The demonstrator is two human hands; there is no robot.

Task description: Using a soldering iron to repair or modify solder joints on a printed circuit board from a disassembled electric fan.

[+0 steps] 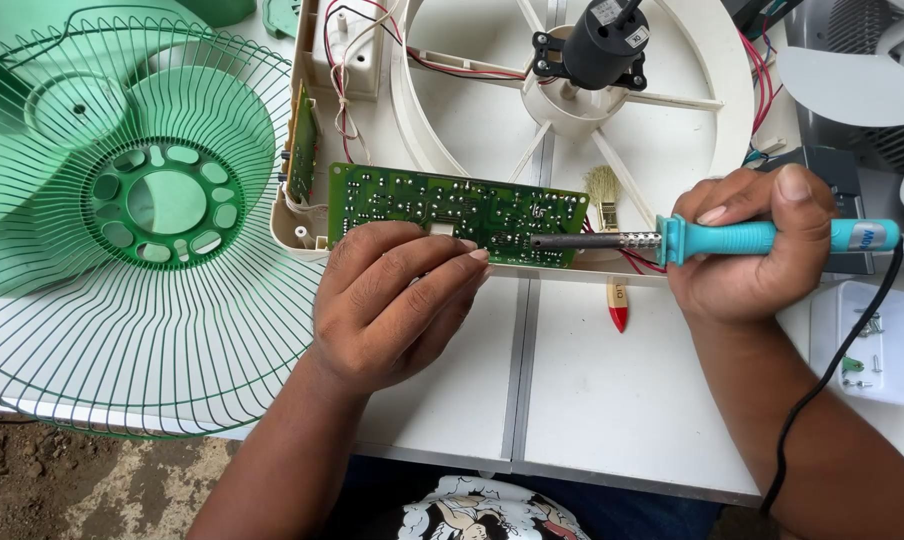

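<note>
Green rectangular circuit board (457, 212), solder side up, lies across the edge of the cream plastic fan housing (672, 150), propped at an angle so its underside faces the camera. Left hand (397, 300) pins it along the lower edge, fingers curled closed onto the board, fingertips (475, 252) on the rim, likely to keep it from sliding under the iron. Right hand (747, 250) has fingers wrapped shut around the teal-handled soldering iron (752, 238), held level like a pen, metal tip touching the board near its right end. Black cord (822, 380) trails from the handle down over the right forearm, out of the work's way. Black cylindrical motor (604, 42) sits in the hub of the housing above the board; red and white wires (347, 70) run along the housing toward a second small green board (302, 140) standing on edge at left. Green wire fan guard (142, 210) lies flat on the white table (592, 380) to the left, well apart from the iron. Small bristle brush with red-tipped wooden handle (612, 250) lies just behind and below the board. Clear plastic tray of screws (867, 345) sits near the right wrist, within reach.
</note>
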